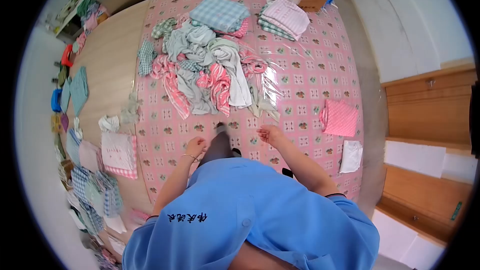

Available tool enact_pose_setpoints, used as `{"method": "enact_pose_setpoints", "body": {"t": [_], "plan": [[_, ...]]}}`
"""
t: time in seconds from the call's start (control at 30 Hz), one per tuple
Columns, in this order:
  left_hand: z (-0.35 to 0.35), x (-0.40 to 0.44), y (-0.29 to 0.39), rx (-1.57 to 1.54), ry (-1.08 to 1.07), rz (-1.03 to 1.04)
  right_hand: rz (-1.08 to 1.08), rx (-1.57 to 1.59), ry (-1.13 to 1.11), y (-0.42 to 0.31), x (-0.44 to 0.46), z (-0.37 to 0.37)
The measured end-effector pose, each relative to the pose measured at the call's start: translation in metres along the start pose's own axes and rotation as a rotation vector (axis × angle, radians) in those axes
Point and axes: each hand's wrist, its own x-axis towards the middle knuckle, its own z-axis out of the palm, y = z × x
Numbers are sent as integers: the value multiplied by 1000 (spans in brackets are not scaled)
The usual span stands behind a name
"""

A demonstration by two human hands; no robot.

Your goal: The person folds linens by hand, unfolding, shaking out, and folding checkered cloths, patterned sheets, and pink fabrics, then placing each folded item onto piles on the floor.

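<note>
My left hand (196,146), with a bracelet at its wrist, hangs beside my leg with its fingers loosely curled and nothing visible in them. On the other side, my right hand (270,135) is held out over the pink patterned floor sheet (300,142), its fingers half bent and a little apart, holding nothing I can see. Ahead of both hands lies a tangled heap of cloths (200,70) in grey, white and red stripes. A pale folded cloth end (267,105) is the part nearest my right hand.
Behind the heap sit a folded blue checked cloth (220,12) and a pink striped folded stack (286,16). A pink folded cloth (340,118) and a white packet (351,156) lie right. More folded cloths (118,152) line the left; wooden cabinets (430,102) stand right.
</note>
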Motion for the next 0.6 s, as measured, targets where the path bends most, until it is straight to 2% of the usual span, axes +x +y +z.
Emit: {"method": "enact_pose_setpoints", "body": {"t": [0.13,0.23,0.3,0.37,0.4,0.43,0.5,0.57,0.6], "plan": [[28,62,61,65,-131,-2,-136,152,60,-46,13,-46],[57,141,57,375,-290,10,-153,227,115,-57,20,-81],[45,218,34,1052,-375,158,-62,232,260,-67,4,-107],[70,231,160,1329,-481,14,-71,306,310,-83,-19,-144],[82,254,181,1371,-545,144,-97,355,348,-85,-29,-162],[91,276,200,1394,-592,264,-122,383,371,-90,-35,-177],[125,295,280,575,-282,-17,-135,508,460,-93,-48,-206],[156,342,308,619,-282,222,-130,584,521,-94,-55,-242],[181,350,332,638,-296,230,-95,609,514,-91,-57,-258]]}}
